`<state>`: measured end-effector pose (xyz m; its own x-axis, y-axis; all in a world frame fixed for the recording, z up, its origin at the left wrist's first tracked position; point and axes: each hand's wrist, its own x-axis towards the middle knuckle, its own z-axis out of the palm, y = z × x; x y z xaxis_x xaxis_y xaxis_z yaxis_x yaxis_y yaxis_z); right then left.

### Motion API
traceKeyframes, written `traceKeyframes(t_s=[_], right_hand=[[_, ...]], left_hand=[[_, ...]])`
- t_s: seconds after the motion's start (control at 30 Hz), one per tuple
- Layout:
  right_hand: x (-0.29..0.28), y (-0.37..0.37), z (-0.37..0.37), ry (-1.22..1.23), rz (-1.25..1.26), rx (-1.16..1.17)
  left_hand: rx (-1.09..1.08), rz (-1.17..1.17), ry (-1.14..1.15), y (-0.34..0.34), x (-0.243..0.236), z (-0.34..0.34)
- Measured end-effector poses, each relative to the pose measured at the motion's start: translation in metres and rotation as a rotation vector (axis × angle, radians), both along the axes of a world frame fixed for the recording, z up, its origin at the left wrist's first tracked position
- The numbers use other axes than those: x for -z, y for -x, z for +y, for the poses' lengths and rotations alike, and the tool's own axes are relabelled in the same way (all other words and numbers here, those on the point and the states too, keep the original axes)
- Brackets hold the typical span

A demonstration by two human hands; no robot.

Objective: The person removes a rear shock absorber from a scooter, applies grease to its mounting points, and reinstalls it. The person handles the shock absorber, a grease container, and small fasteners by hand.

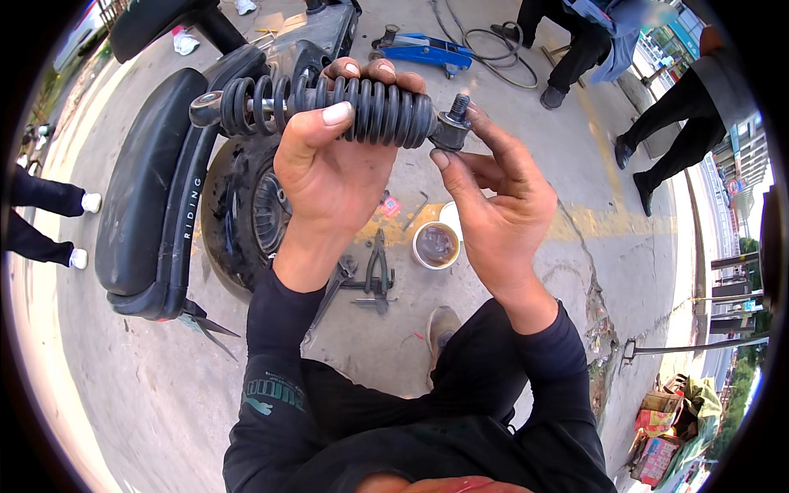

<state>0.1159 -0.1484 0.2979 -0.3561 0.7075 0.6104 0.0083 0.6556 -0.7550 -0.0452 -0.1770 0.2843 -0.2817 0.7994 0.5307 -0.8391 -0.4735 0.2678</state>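
A black coil-spring shock absorber (pixel 390 119) is held sideways above the ground, a metal eye at its left end. My left hand (pixel 341 168) is wrapped round the spring from below, thumb across its front, fingertips over its top. My right hand (pixel 497 189) grips the rubber bushing (pixel 450 133) at the other end between thumb and fingers, with a threaded stud (pixel 459 107) pointing up from it. Below them on the concrete are pliers (pixel 380 267), a wrench (pixel 347 267), an L-shaped key (pixel 419 205) and a cup of brown, greasy-looking stuff (pixel 436 245).
A black seat (pixel 140 185) and a wheel (pixel 230 230) stand at my left. A blue jack (pixel 423 51) and hoses (pixel 522 62) lie ahead. People's legs show at the left (pixel 45 193), upper right (pixel 567 57) and right (pixel 666 131). A cluttered pile (pixel 666 427) lies at the lower right.
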Motion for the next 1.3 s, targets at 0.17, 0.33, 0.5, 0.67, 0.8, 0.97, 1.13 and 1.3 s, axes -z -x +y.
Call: traceKeyframes(t_s=[0.17, 0.33, 0.5, 0.67, 0.8, 0.97, 1.13, 1.3], right_hand=[[0.003, 0.002, 0.010, -0.276, -0.033, 0.039], [-0.005, 0.002, 0.004, 0.141, 0.174, -0.136], [-0.001, 0.012, -0.003, 0.664, 0.348, -0.312], [0.003, 0.016, -0.001, 0.684, 0.372, -0.283], [0.000, 0.008, -0.007, 0.537, 0.176, -0.263], [0.003, 0.007, -0.013, 0.340, -0.001, -0.190], [0.000, -0.005, 0.005, 0.043, -0.417, -0.046], [0.005, -0.012, 0.016, -0.154, -0.523, -0.124]], left_hand=[[-0.076, 0.004, 0.076, -0.009, -0.002, -0.004], [0.018, -0.214, 0.092, -0.002, -0.005, -0.001], [0.043, -0.337, 0.113, -0.001, -0.002, 0.003], [-0.034, -0.368, 0.185, 0.000, 0.001, 0.006], [-0.166, -0.347, 0.277, -0.001, -0.004, 0.007], [-0.254, -0.274, 0.280, 0.004, 0.000, 0.014], [-0.116, -0.289, 0.292, 0.010, 0.000, 0.003], [-0.145, -0.302, 0.331, 0.010, -0.005, 0.002]])
